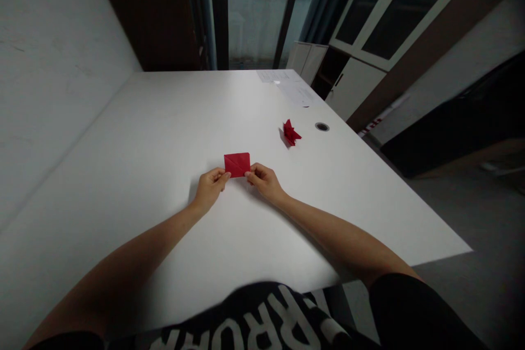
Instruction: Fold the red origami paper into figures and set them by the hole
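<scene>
Our left hand [210, 189] and right hand [263, 182] pinched opposite short edges of a folded red paper rectangle [237, 164], held closed on it over a white table [123, 175]. A red origami figure [290, 132] sat nearby, close to a round cable grommet [322, 127], with papers [287, 85] farther off.

Smooth, matt red origami paper [237, 164] is seen over the smooth, faintly sheened white laminate worktop [164, 120], on which a crisply creased figure [290, 132] of matching paper and thin white paper sheets [289, 86] are laid.
</scene>
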